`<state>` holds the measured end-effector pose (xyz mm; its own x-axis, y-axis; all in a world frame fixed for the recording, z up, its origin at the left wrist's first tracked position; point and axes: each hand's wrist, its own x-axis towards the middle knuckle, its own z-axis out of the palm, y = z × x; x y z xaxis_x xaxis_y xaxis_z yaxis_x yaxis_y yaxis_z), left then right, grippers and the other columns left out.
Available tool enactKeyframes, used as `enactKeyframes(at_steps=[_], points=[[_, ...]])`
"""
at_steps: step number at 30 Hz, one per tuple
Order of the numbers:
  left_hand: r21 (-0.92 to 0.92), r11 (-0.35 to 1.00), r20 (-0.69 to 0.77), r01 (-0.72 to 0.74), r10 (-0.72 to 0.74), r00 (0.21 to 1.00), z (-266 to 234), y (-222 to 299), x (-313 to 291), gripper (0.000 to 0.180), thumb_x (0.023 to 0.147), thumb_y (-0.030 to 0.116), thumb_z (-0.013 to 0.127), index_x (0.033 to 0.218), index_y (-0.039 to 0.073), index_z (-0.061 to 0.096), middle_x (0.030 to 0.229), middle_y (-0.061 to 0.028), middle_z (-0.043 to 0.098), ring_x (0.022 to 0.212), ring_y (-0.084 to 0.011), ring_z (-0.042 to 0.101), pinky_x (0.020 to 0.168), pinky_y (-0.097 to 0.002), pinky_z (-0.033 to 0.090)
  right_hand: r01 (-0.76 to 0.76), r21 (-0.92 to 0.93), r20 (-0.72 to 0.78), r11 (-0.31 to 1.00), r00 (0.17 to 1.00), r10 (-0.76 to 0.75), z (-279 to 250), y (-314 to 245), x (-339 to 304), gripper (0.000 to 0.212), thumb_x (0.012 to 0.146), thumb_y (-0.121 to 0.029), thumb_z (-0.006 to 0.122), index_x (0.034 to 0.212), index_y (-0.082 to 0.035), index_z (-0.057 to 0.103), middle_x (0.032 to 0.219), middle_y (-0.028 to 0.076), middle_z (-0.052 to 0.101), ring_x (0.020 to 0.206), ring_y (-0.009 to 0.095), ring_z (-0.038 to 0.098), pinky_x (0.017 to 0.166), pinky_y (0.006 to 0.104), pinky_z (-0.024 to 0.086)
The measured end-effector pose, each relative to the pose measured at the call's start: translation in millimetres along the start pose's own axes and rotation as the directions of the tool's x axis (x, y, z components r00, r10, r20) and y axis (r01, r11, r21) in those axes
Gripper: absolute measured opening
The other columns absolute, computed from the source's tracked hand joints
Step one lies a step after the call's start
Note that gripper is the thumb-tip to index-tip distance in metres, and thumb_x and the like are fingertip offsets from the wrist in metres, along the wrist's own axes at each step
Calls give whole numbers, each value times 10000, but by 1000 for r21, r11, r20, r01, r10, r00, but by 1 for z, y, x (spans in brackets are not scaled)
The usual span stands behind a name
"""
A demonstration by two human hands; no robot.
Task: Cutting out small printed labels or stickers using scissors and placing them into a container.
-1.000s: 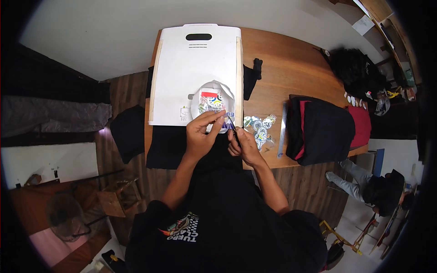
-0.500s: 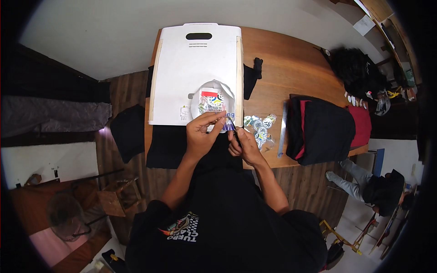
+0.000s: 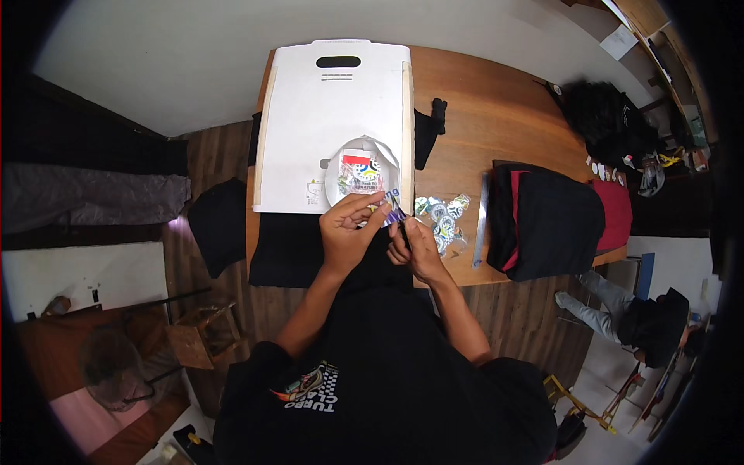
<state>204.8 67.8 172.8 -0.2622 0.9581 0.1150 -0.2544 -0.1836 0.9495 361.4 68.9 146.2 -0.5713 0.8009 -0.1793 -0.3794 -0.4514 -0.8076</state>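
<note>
My left hand [image 3: 345, 236] pinches a small printed sheet [image 3: 392, 195] with blue and purple lettering between thumb and fingers. Close beside it, my right hand [image 3: 422, 252] is closed around dark scissors [image 3: 401, 217], whose blades meet the sheet's right side. Fingers and the sheet partly hide the scissors. Just beyond both hands, a round white dish [image 3: 332, 186] holds several printed cut-outs, one with a red band. It rests on the near part of a white panel [image 3: 302, 116] with a handle slot. Several round printed pieces [image 3: 443, 221] lie in a loose pile right of my right hand.
On the wooden table [image 3: 496, 101] a metal ruler [image 3: 481, 225] lies beside folded black and red cloth [image 3: 550, 225]. Black fabric [image 3: 291, 248] hangs over the near edge. A black bag [image 3: 601, 116] sits far right. Another person [image 3: 651, 329] is at the right.
The printed sheet has turned and shows more of its lettering. The scissors have shifted slightly against it, while both hands stay in nearly the same place.
</note>
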Motion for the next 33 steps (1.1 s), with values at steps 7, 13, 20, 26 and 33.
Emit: enactKeyframes(at_steps=[7, 13, 20, 26, 33], points=[[10, 1000, -39, 1, -1, 999, 5, 1, -3, 256, 853, -103, 707, 1108, -111, 682, 1012, -121, 676, 893, -162, 704, 765, -216, 574, 45, -5, -17, 999, 999, -45, 0, 7, 1, 435, 1093, -416, 306, 996, -39, 500, 553, -22, 303, 431, 79, 252, 450, 252, 245], [25, 1000, -58, 9, -7, 998, 7, -1, -4, 253, 849, -99, 715, 1099, -111, 684, 995, -116, 677, 881, -162, 706, 749, -211, 573, 60, 3, -28, 998, 998, -59, 2, 7, 2, 428, 1094, -413, 309, 1006, -37, 494, 561, -19, 312, 433, 81, 260, 449, 253, 245], [26, 1000, -54, -4, 6, 999, 7, -1, -3, 252, 848, -103, 713, 1098, -112, 684, 1001, -116, 675, 881, -163, 706, 754, -214, 573, 70, -13, -36, 997, 997, -70, 2, 6, 2, 426, 1093, -415, 309, 997, -41, 489, 560, -18, 311, 434, 83, 261, 451, 255, 246], [11, 1000, -50, 9, -9, 999, 7, -1, -4, 252, 848, -107, 710, 1099, -112, 684, 1013, -117, 674, 890, -161, 704, 763, -213, 572, 61, -1, -32, 998, 998, -61, -2, 7, 1, 432, 1091, -421, 312, 991, -40, 491, 558, -17, 315, 435, 82, 263, 455, 255, 249], [39, 999, -51, 17, -15, 999, 5, 0, -3, 250, 848, -105, 710, 1097, -106, 689, 1019, -118, 676, 894, -156, 701, 758, -211, 569, 70, -25, -2, 997, 998, -70, 0, 3, 1, 433, 1090, -419, 319, 1004, -34, 497, 560, -19, 318, 438, 81, 267, 458, 254, 252]])
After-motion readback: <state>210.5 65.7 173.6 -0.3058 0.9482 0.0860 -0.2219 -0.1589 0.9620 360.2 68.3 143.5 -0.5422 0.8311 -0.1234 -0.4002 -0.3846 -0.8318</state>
